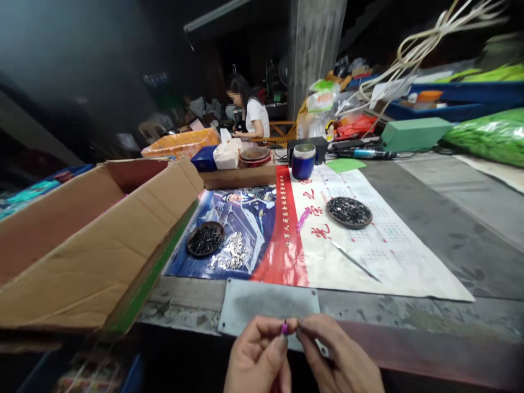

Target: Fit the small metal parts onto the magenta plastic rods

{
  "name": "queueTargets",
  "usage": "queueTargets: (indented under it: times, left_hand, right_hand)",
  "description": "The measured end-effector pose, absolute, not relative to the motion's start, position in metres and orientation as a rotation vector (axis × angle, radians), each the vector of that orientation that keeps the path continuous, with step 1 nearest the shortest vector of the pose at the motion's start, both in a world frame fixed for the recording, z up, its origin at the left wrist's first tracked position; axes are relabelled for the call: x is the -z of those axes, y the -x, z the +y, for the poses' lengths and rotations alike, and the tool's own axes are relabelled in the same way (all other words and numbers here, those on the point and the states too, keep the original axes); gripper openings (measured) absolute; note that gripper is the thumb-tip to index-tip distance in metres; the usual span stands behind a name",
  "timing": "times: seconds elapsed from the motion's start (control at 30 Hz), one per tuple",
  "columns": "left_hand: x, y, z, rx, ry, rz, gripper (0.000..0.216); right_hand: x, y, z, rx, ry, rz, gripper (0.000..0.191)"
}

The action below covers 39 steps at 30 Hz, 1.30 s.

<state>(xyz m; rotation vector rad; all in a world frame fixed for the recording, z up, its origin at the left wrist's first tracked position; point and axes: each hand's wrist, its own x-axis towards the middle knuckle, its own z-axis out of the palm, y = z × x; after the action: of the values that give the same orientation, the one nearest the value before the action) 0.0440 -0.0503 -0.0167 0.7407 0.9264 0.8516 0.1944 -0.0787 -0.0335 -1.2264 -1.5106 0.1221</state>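
Observation:
My left hand (257, 357) pinches a small purple piece (284, 329) between thumb and forefinger. Close against it, the fingertips of my right hand (341, 355) are pressed together; something small and pale shows under them, too small to name. Both hands are at the table's front edge, before a grey metal plate (268, 300). Beyond the plate, a poster (409, 267) carries a round dish (203, 255) of small black parts, scattered silver bits (234, 252) and a second dish (360, 225) of black parts. A thin pointed tool (356, 262) and some pink-purple pieces (303, 218) lie there too.
A large open cardboard box (102, 251) stands at the left. At the back are a blue jar (303, 164), tissues (227, 154), an orange basket (182, 143), a green box (417, 134) and a green bag (489, 136). A person (256, 117) sits beyond the table.

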Motion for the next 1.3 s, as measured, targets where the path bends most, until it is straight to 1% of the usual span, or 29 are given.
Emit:
queueTargets:
  times: [0.13, 0.27, 0.5, 0.67, 0.87, 0.97, 1.1, 1.2, 1.3]
  left_hand:
    - [0.009, -0.058, -0.049, -0.888, -0.693, 0.922, 0.041]
    - [0.008, -0.064, -0.051, -0.919, -0.662, 0.929, 0.041]
    - [0.009, -0.066, -0.051, -0.971, -0.726, 0.968, 0.032]
    - [0.010, -0.061, -0.051, -1.006, -0.793, 1.023, 0.027]
    - [0.010, -0.056, -0.050, -0.993, -0.830, 1.067, 0.028]
    - [0.010, -0.057, -0.050, -0.959, -0.821, 1.068, 0.029]
    - [0.008, -0.061, -0.049, -0.928, -0.750, 1.040, 0.030]
    - [0.009, -0.064, -0.049, -0.928, -0.705, 1.028, 0.028]
    - [0.011, -0.063, -0.050, -0.933, -0.707, 1.013, 0.024]
  right_hand:
    - [0.029, -0.197, -0.084, -0.256, 1.297, -1.406, 0.004]
    - [0.025, -0.194, -0.082, -0.312, 1.263, -1.362, 0.009]
    - [0.025, -0.193, -0.077, -0.271, 1.286, -1.323, 0.011]
    - [0.018, -0.196, -0.076, -0.233, 1.254, -1.400, 0.011]
    - [0.016, -0.203, -0.075, -0.221, 1.181, -1.482, 0.022]
    - [0.021, -0.204, -0.076, -0.194, 1.252, -1.445, 0.019]
    - [0.027, -0.203, -0.076, -0.333, 1.353, -1.324, 0.012]
    - [0.027, -0.201, -0.075, -0.428, 1.399, -1.230, 0.013]
    - [0.026, -0.199, -0.074, -0.418, 1.391, -1.198, 0.015]
